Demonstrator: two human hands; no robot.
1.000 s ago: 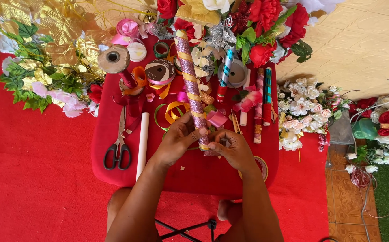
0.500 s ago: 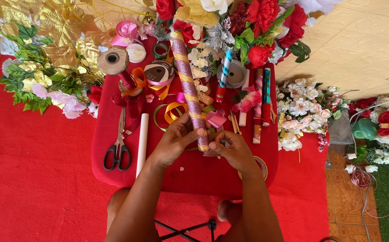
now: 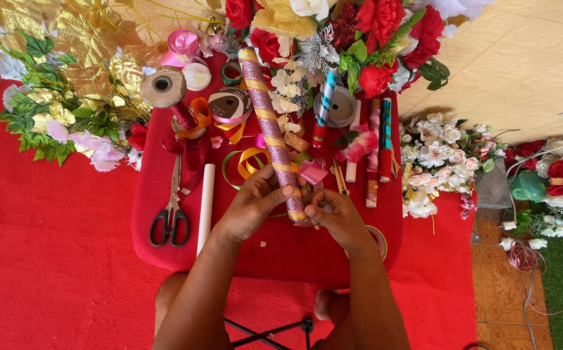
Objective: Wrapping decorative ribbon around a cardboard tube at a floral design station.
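Both hands, left hand [image 3: 250,206] and right hand [image 3: 334,217], have fingers closed on the pink glitter stick's [image 3: 269,129] near end; its long axis points away toward the red flowers [image 3: 385,26], tilted slightly left.

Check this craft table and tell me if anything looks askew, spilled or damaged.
Nothing looks damaged or spilled. The red table is crowded but workable: loose ribbon loops lie tangled at the centre, and the scissors and white stick lie flat to the left. Both hands, left and right, grip the pink glitter tube.
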